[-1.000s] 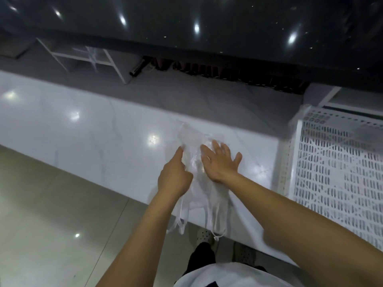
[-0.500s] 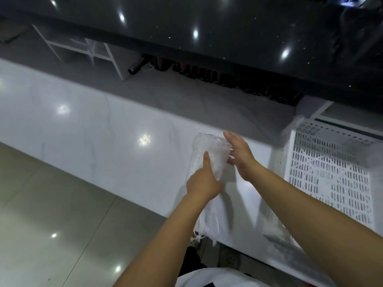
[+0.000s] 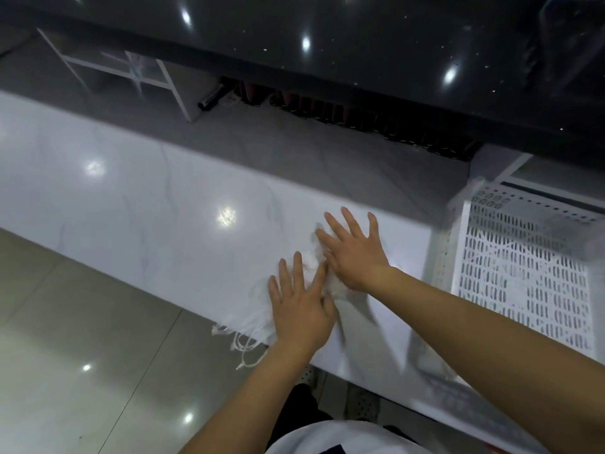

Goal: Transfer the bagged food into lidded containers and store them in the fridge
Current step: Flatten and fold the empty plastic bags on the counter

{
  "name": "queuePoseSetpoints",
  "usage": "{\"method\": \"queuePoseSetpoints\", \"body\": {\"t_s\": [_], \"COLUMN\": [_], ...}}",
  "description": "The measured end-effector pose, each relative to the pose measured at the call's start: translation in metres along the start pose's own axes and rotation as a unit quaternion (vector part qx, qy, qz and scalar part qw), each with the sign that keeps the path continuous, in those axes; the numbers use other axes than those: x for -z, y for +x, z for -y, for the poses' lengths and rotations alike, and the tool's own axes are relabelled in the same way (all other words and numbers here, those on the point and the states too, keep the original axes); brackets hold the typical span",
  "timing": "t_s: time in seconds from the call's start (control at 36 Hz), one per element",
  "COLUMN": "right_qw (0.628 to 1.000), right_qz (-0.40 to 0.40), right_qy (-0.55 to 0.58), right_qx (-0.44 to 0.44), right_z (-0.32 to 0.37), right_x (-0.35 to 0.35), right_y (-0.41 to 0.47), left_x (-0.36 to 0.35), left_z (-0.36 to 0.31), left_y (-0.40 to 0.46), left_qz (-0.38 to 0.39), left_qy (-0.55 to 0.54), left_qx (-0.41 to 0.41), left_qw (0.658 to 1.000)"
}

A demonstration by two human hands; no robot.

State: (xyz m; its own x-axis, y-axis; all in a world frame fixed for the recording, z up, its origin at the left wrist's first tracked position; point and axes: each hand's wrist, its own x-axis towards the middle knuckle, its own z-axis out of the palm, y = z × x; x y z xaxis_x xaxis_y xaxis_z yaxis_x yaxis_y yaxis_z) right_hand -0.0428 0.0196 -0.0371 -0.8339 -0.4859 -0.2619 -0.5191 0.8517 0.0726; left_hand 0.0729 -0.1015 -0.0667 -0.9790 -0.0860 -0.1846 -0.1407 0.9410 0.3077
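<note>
A thin see-through plastic bag [image 3: 258, 317] lies flat on the white desk [image 3: 157, 204], close to the near edge. Both hands are on top of it. The left hand [image 3: 299, 309] is spread out with its fingers straight, and its palm presses down on the near part of the bag. The right hand [image 3: 355, 253] is spread out too, fingers straight and wide apart, and it presses on the far part of the bag. The two hands are just beside each other, and the tip of one left finger touches the side of the right hand. Neither hand grabs the bag; both just push it flat against the desk. Most of the bag is hidden under the hands. A bit of it sticks out to the left of the left hand. The bag's thin white handles [image 3: 244, 350] hang over the near edge of the desk, just left of the left wrist. The bag looks blurry, so I cannot tell if anything is inside it. To the right of the hands, near the right arm, a white plastic basket [image 3: 523, 267] with many small holes sits at the end of the desk. Below the desk is a shiny pale floor [image 3: 82, 339]. Across the top is a dark shiny surface [image 3: 360, 44] with bright spots of light on it.
</note>
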Motion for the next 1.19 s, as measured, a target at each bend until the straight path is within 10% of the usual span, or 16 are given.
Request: {"method": "queuePoseSetpoints", "body": {"t_s": [0.5,0.72,0.97,1.19], "right_qw": [0.984,0.985,0.98,0.956], "right_qz": [-0.072,-0.076,-0.072,-0.005], "right_qy": [0.126,0.111,0.137,0.263], "right_qx": [-0.101,-0.112,-0.127,-0.133], "right_z": [-0.007,-0.005,0.003,-0.005], "right_x": [-0.061,-0.065,-0.068,-0.041], "right_y": [-0.017,-0.022,-0.04,-0.034], "left_x": [0.003,0.043,0.096,0.106], "left_z": [0.054,0.035,0.019,0.026], "left_y": [-0.016,0.013,0.074,0.071], "left_qz": [0.026,-0.009,0.293,0.279], "left_qy": [0.04,-0.131,0.009,-0.295], "left_qx": [-0.012,0.052,0.065,0.014], "left_qw": [0.999,0.99,0.954,0.914]}}
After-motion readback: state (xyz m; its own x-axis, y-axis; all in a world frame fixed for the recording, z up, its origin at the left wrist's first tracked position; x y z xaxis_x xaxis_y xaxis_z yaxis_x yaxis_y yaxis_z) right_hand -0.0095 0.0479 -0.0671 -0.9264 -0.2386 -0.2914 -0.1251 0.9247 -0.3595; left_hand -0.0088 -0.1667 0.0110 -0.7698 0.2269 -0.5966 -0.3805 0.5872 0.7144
